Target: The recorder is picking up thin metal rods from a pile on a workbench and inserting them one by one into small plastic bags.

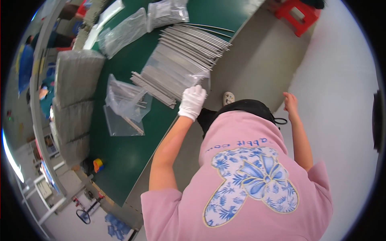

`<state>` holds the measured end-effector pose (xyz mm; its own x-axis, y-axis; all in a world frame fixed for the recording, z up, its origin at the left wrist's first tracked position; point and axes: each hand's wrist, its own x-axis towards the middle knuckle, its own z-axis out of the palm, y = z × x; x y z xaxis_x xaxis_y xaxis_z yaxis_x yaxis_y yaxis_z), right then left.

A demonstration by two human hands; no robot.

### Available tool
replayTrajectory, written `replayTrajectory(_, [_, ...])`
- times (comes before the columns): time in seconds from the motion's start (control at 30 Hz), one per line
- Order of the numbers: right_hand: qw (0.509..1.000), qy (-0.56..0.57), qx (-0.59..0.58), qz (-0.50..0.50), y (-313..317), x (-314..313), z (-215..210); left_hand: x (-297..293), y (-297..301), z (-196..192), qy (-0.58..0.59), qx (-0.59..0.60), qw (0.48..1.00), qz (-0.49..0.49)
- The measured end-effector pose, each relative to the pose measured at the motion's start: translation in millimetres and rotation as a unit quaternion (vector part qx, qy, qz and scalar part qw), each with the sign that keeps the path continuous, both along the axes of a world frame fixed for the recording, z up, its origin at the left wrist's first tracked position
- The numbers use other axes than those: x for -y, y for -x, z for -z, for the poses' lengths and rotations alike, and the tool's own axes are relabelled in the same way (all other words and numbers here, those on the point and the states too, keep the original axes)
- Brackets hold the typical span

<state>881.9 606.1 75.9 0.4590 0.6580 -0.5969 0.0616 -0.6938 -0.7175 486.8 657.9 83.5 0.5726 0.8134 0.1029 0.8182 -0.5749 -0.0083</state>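
Observation:
My left hand (192,103), in a white glove, is closed at the near edge of the green table. Its fingers meet the bunched edge of a clear plastic bag (167,60), which lies over a row of thin grey metal rods (195,44). A smaller bundle of grey rods (153,89) lies left of that hand. My bare right hand (290,103) hangs away from the table on the right, fingers loosely bent and apart, with nothing visible in it. Left of the bundle, another clear bag (124,98) lies crumpled with a few rods.
Wrapped grey stacks (76,80) line the left side of the green table (116,160). More plastic packages (168,13) lie at its far end. A yellow tape roll (97,165) sits near the left edge. A red stool (298,16) stands at the far right, beside the pale wall.

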Motion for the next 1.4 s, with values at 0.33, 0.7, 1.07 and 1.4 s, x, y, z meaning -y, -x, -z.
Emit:
replayTrajectory(0.33, [0.999, 0.037, -0.037, 0.002, -9.4, 16.1, -3.7, -4.3, 4.5, 3.9, -0.058, -0.026, 0.990, 0.126])
replayTrajectory(0.7, [0.990, -0.024, -0.016, -0.137, 16.6, -19.9, 9.6, -35.8, -30.8, -76.8, -0.071, 0.418, 0.905, -0.019])
replayTrajectory(1.07, [0.977, -0.079, -0.075, -0.181, 115.3, -24.0, -14.3, 11.8, 59.8, -149.5, -0.195, 0.803, 0.527, -0.201])
replayTrajectory(1.4, [0.862, -0.307, 0.072, -0.396, 263.1, -42.0, -113.5, 47.5, 107.1, -65.0, -0.107, 0.715, 0.645, -0.249])
